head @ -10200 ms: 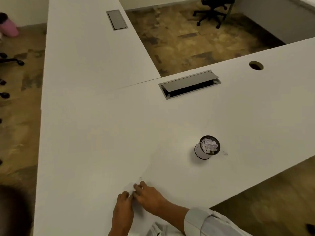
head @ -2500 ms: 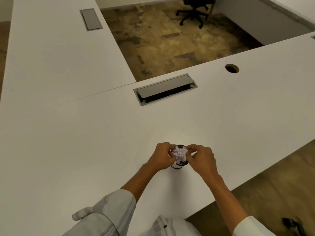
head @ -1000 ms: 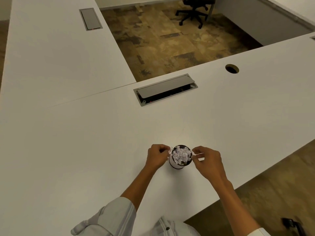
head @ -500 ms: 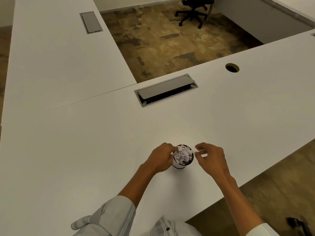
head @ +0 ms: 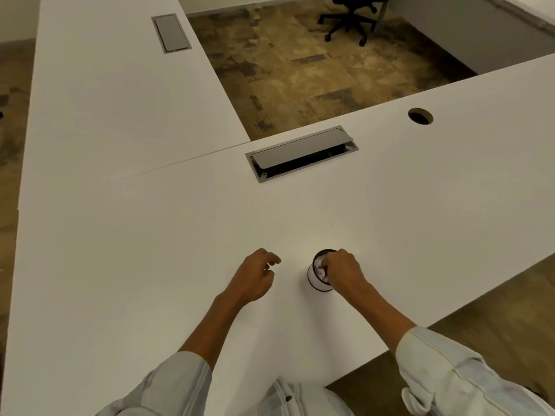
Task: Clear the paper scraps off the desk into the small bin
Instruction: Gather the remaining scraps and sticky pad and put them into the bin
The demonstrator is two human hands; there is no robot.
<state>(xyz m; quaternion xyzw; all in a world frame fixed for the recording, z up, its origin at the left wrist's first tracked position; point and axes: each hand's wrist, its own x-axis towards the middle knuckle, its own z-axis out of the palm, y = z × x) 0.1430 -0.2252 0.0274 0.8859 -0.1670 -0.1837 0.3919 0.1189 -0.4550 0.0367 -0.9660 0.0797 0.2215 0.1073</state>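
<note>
Across nearly the whole view a white desk (head: 390,205) is spreading out, joining a second white run at the left along a thin seam, and both are running past the frame edges so their full extent is not showing. Beyond the desk, patchy brown carpet (head: 300,70) is filling the gap, and a black office chair (head: 350,19) is standing on it, cut off at the top so only its base and part of the seat are showing. Set into the desk, a grey cable hatch (head: 301,153) is sitting with its flap partly raised; the slot beneath is dark and its contents are hard to make out. A second hatch (head: 171,33) is lying closed on the far run, and a round grommet hole (head: 420,116) is opening at the right.

Two pale rolled sleeves (head: 444,370) are entering from the bottom edge. The left hand (head: 255,276) is hovering just above the desk, fingers loosely curled and apart, gripping nothing, a short way left of the bin. The right hand (head: 342,270) is reaching over the small bin (head: 315,279), fingers bunched downward into its mouth and covering much of the opening; whether they are pinching anything cannot be told. The bin, a white cylinder with a dark rim, is standing upright near the desk's front edge. White paper scraps (head: 319,264) are filling it to the brim, only partly showing beside the fingers.
</note>
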